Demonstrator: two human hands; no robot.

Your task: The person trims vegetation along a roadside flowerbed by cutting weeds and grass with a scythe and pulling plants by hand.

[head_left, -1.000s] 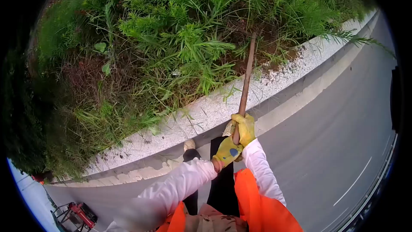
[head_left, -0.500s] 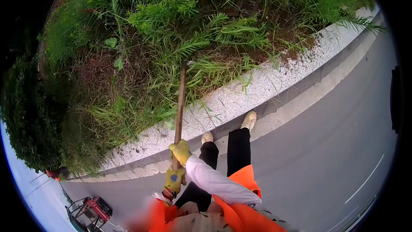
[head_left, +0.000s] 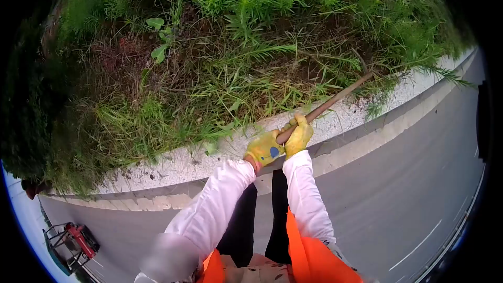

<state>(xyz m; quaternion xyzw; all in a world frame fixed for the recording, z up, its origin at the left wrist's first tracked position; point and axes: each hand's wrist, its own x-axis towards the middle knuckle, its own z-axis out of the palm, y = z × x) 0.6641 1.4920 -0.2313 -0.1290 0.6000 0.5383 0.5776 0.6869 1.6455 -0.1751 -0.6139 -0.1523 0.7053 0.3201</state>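
Both hands wear yellow gloves and grip a long wooden handle (head_left: pixel 338 97). My left hand (head_left: pixel 265 148), with a blue spot on its glove, is closed round the handle's near end. Just right of it and a little farther up, my right hand (head_left: pixel 299 135) has its fingers wrapped round the same handle. The handle slants up to the right over the pale curb (head_left: pixel 335 120). Its far end lies among green plants at the curb's edge, where a thin dark part shows; grass partly hides that end.
Dense weeds and grass (head_left: pixel 246 5) cover the bank beyond the curb. Grey road (head_left: pixel 367 194) runs on the near side, under my dark-trousered legs. A red vehicle with a frame (head_left: pixel 81 241) stands at the lower left. Dark foliage (head_left: pixel 31 115) is at the far left.
The handle has swung from upright at the left to a slant toward the right, its far end now near the curb's right part. Both hands have moved right and up with it.
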